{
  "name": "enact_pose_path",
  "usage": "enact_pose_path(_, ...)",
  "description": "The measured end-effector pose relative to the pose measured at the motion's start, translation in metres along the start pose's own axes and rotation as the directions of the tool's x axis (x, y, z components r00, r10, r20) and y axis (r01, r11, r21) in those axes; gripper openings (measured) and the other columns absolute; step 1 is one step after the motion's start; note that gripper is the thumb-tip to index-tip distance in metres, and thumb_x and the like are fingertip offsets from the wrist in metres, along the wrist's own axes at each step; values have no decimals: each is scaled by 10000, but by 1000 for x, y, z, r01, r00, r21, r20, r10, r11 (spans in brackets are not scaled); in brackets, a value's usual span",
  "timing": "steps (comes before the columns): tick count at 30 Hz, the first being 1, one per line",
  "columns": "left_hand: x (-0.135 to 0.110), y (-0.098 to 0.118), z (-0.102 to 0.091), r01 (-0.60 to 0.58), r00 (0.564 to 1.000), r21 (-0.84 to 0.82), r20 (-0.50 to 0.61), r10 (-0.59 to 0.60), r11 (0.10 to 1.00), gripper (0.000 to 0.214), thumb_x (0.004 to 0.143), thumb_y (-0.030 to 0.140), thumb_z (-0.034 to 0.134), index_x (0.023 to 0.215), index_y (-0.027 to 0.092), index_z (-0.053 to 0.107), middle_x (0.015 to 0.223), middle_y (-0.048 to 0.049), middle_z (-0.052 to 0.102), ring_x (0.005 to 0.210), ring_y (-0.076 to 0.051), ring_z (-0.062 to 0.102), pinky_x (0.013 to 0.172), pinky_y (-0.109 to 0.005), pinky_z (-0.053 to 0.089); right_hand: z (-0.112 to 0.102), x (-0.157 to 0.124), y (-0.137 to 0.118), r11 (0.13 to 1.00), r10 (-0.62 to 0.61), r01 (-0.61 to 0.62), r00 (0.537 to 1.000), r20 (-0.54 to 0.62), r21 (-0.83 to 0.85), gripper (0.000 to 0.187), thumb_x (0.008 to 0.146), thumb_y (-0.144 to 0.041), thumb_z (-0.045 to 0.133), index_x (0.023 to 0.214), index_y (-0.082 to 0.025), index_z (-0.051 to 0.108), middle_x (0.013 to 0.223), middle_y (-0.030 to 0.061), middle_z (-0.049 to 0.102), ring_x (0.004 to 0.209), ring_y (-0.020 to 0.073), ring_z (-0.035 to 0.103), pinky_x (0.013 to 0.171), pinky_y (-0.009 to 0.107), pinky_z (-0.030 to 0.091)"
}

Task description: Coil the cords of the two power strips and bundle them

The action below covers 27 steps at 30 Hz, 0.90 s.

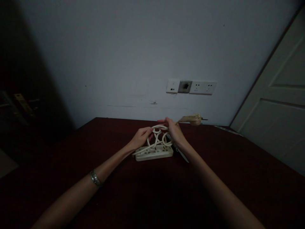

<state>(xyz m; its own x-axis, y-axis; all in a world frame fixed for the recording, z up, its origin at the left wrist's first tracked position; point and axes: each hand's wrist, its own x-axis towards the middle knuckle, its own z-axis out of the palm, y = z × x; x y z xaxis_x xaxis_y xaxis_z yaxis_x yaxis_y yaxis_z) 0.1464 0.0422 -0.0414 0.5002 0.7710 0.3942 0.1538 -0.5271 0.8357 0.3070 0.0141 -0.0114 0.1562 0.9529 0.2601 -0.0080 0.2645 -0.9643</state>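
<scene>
Dark-red tabletop [147, 197] fills the near field, and the frame cuts off its near edge. Both our forearms come in from the bottom, elbows out of shot, with a metal bracelet [95, 178] on the left one.

Midway across, a cream power strip [154, 153] lies flat on the table, sockets up, its left end partly behind our left hand [141, 137]. That hand pinches the cord [157, 139], which stands in several loops over the strip. Our right hand [175, 133] is closed on the same cord at the top of the loops; its fingertips are too dim to sort out.

A thin pale-and-dark thing [182, 154] lies beneath the right wrist; we can't identify it. The plug [193, 119] sticks out past the right hand, off the table, prongs pointing right.

The table has open room left and right of the strip, and its far edge meets the wall. Wall sockets [192, 86] sit above the plug, well apart. The white door [274, 111] at right is cut off. The left side is nearly black, and a brass-looking shape [21, 102] there is unclear.
</scene>
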Motion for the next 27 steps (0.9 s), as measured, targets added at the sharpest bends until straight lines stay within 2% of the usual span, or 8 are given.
enact_pose_path(5,4,-7,6,91,994,-229,-36,-102,969,424,826,525,424,707,132,527,563,22,523,444,-81,488,449,-197,398,1,-1,1,998,-49,49,999,-4,42,333,767,-385,414,821,-180,670,753,41,689,690,174,631,577,256,476)
enact_pose_path(7,4,-7,10,93,991,-258,-74,-115,962,432,811,538,443,698,130,531,553,24,523,432,-86,501,439,-204,411,0,-1,2,996,-78,78,997,-9,42,318,761,-381,417,823,-191,665,763,32,687,706,176,631,574,251,471)
enact_pose_path(11,1,-2,16,72,980,-245,-164,-114,967,432,814,525,446,753,118,578,548,24,512,447,-89,506,433,-206,435,-1,-2,2,993,-96,99,994,-54,67,276,739,-360,442,754,-183,654,688,14,672,610,154,611,549,239,457)
enact_pose_path(14,0,0,18,28,967,-328,-229,-108,944,420,790,497,504,897,105,613,641,1,545,544,-94,517,477,-209,483,0,-2,0,988,-63,73,995,-75,137,237,717,-350,466,705,-179,630,640,7,664,553,149,601,525,243,456)
enact_pose_path(16,-1,0,18,7,965,-398,-237,-110,917,423,768,489,539,914,101,619,709,-19,565,595,-100,520,485,-211,497,1,-3,-2,983,-39,52,996,-76,179,221,705,-357,483,713,-178,612,620,5,658,518,149,593,505,249,454)
enact_pose_path(21,1,0,22,38,967,-589,-181,-177,808,316,755,427,587,798,114,596,666,-7,555,547,-99,518,419,-200,470,4,-3,-2,983,-10,33,992,-128,179,196,692,-343,489,700,-174,589,502,-20,589,435,134,542,447,235,405)
enact_pose_path(23,2,1,23,115,966,-680,-93,-241,724,259,779,370,574,799,113,593,660,-10,558,532,-99,520,423,-213,475,4,-3,-1,991,-41,61,986,-160,123,216,715,-346,465,675,-178,594,506,-20,582,452,129,536,469,235,403)
enact_pose_path(27,2,2,22,277,935,-797,96,-341,537,111,767,190,567,851,127,603,718,-24,591,571,-94,550,528,-232,499,5,-4,-1,986,-164,161,968,-189,-33,372,784,-397,387,603,-178,627,579,11,602,547,131,545,563,250,417)
